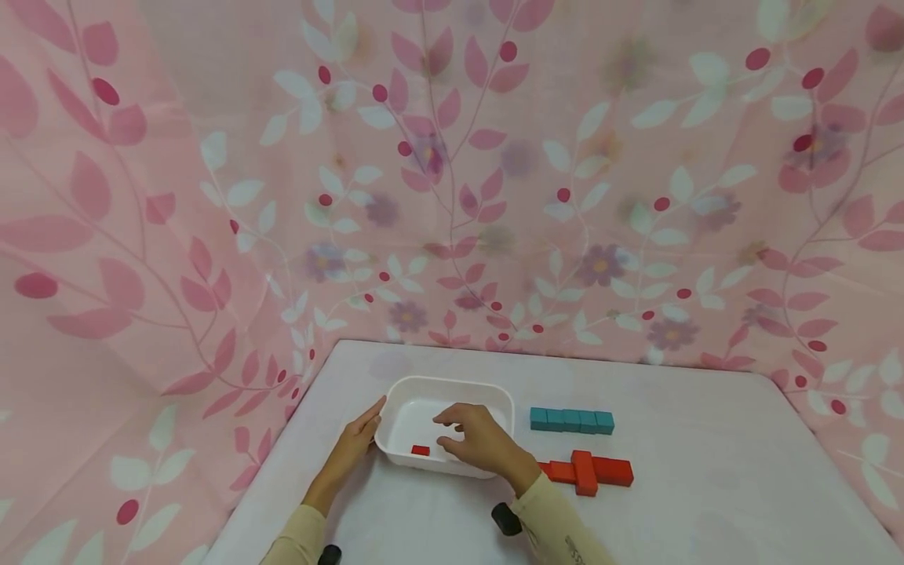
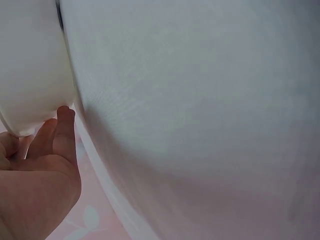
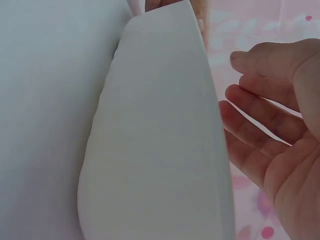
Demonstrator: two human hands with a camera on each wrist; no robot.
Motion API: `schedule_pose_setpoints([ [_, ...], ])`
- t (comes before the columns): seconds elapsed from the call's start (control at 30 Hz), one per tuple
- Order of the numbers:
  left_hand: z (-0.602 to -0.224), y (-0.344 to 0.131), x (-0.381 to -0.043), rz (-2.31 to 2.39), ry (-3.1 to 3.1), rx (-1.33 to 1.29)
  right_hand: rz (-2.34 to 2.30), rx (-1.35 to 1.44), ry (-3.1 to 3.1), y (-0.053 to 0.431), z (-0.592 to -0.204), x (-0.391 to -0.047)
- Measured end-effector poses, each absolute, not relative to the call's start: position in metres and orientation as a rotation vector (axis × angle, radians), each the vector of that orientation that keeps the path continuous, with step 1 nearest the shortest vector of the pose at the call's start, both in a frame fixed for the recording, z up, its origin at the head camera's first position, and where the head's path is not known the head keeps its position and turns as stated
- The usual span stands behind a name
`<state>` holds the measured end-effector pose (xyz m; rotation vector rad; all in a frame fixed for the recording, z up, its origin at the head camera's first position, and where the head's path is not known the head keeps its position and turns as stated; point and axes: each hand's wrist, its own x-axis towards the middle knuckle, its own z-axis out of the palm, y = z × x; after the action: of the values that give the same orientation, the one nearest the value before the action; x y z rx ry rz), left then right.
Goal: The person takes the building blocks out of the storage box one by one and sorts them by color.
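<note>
A white plastic tub (image 1: pixel 402 464) stands on the table, with one small red block (image 1: pixel 421 450) lying inside near its front wall. My left hand (image 1: pixel 359 439) holds the tub's left side. In the left wrist view, the left hand's fingers (image 2: pixel 64 132) lie against the tub's outer wall. Above the tub's right half hovers my right hand (image 1: pixel 480 439), thumb and fingers spread apart with nothing between them. From the right wrist, the right hand (image 3: pixel 280 120) appears beyond the tub's wall (image 3: pixel 160 120), its fingers bent a little.
Right of the tub, several teal blocks (image 1: pixel 572 421) form a straight row. Nearer me lie several red blocks (image 1: pixel 585 472), end to end with one crosswise; my right wrist hides part of them. A white cloth covers the table (image 1: pixel 706 471). Floral pink curtains (image 1: pixel 537 196) hang behind and beside it.
</note>
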<state>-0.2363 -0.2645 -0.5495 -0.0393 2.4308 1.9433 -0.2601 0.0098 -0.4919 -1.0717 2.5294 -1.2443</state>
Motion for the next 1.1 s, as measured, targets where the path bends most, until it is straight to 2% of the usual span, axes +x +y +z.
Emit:
schedule_pose_setpoints([
  [0.27,-0.546,-0.264,-0.237,1.976,2.392,-0.046,-1.214,-1.095,2.451,-0.024,-0.502,-0.281],
  [0.47,-0.546,-0.263,-0.237,2.000,2.378,-0.032,-1.099,-1.003,2.411,-0.040,-0.513,-0.288],
  [0.67,-0.549,-0.262,-0.237,2.013,2.377,-0.025,-1.036,-0.986,2.411,-0.045,-0.523,-0.290],
  [1.1,-0.546,-0.260,-0.235,1.998,2.401,-0.032,-1.065,-1.145,2.432,-0.042,-0.536,-0.291],
])
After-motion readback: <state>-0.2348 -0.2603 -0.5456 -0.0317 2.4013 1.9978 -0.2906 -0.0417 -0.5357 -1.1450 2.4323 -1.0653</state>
